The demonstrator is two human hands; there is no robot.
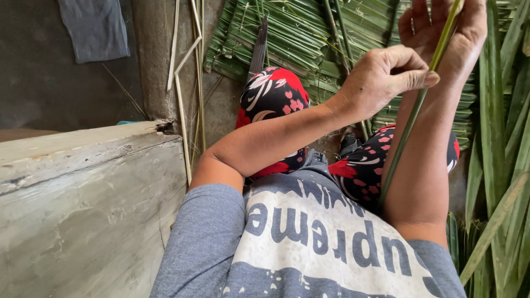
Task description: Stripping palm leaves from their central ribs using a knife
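Observation:
A long narrow green palm leaf strip (411, 124) runs from my lap up past the top of the view. My left hand (386, 74) reaches across from the left and pinches the strip between thumb and fingers. My right hand (441, 30) is higher, at the top right, with its fingers curled around the same strip. My knees in red, black and white flowered trousers (273, 96) are below the hands.
A woven mat of green palm leaves (298, 36) lies on the ground ahead. Loose long green leaves (499, 165) stand at my right. A pale wooden plank (88, 187) is at my left, with thin leaf ribs (185, 83) leaning by a wall.

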